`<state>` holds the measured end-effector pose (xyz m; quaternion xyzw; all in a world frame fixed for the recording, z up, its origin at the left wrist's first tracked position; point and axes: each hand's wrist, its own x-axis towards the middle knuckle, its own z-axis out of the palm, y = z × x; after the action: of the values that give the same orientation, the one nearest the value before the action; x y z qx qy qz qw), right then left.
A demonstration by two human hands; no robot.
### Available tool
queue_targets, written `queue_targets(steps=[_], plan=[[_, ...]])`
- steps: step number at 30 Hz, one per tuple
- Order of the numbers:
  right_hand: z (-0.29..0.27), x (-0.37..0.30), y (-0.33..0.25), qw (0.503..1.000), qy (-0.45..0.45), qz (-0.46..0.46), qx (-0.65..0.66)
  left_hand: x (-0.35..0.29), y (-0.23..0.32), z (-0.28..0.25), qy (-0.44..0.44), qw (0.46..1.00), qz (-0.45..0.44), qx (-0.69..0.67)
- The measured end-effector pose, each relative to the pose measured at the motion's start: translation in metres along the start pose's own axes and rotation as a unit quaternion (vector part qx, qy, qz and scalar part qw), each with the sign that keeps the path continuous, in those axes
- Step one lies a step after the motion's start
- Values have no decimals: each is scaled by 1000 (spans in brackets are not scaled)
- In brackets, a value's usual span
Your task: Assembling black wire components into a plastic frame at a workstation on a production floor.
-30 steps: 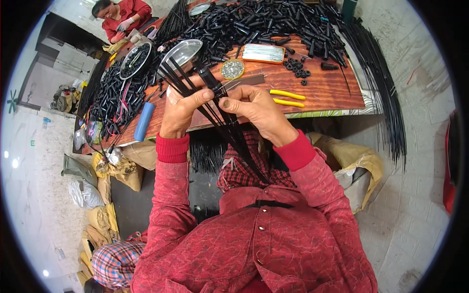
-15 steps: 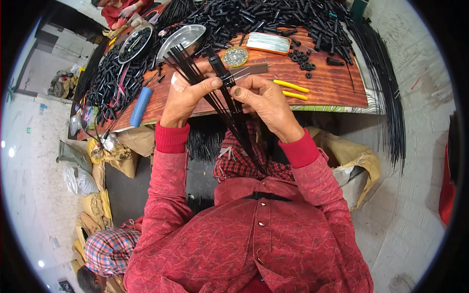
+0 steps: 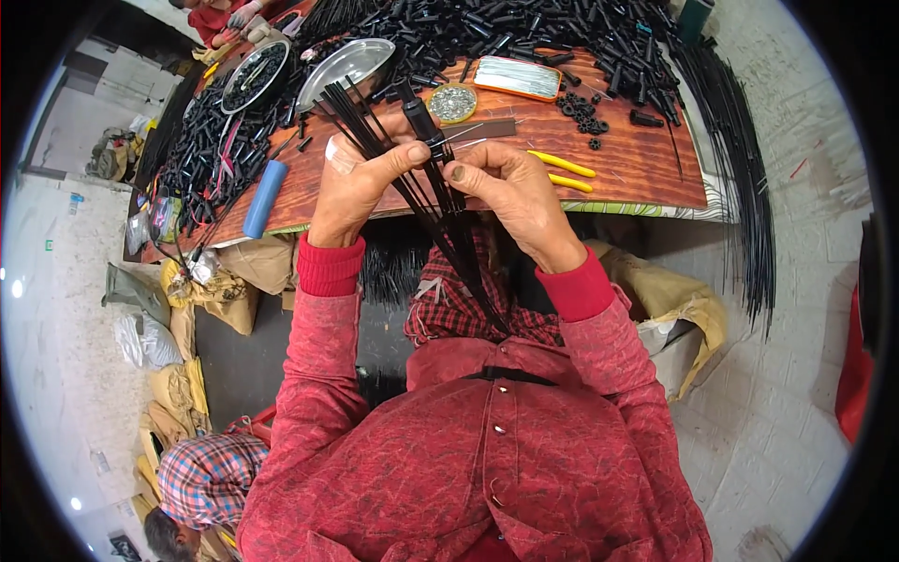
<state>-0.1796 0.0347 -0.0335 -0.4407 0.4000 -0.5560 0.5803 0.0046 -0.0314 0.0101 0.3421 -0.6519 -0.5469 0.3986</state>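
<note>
1. A reddish wooden tabletop (image 3: 646,173) stretches across ahead.
2. Nearest, slim black rods (image 3: 454,234) slant up from the lap (image 3: 435,304) — likely light, springy, prone to splaying; best held where they bunch beneath the black cylinder (image 3: 419,120).
3. The left grip (image 3: 361,183) closes around the rods by that cylinder, probably stiff and smooth; the right grip (image 3: 510,192) pinches narrowly alongside, contents unclear.
4. Beyond lie yellow-handled pliers (image 3: 562,163), then heaped black parts (image 3: 524,28).

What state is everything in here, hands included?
Left hand: closed around black rods
Right hand: fingers bent, exact contact hidden
Black rods: bunched, slanting, fanned at upper end
Yellow-handled pliers: lying, handles apart, jaws hidden
Blue cylinder: lying on its side
Orange-rimmed tray: uncovered, holding thin silvery pieces
Round tub: uncovered, holding small metallic bits
Silver bowl: holding black parts
</note>
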Motion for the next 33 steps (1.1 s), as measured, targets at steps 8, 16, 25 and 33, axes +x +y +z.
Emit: queue_targets(steps=[8,16,25,33], plan=[[4,2,4,989,36,-64,-126,-3,8,9,28,998,32,42],[2,3,2,1000,-7,9,12,-2,-2,-4,-4,1000,19,-4],[2,0,-4,995,-45,60,67,-7,1,-6,-3,999,25,-21],[20,-6,7,998,36,-56,16,-4,3,-5,-21,1000,21,-8]])
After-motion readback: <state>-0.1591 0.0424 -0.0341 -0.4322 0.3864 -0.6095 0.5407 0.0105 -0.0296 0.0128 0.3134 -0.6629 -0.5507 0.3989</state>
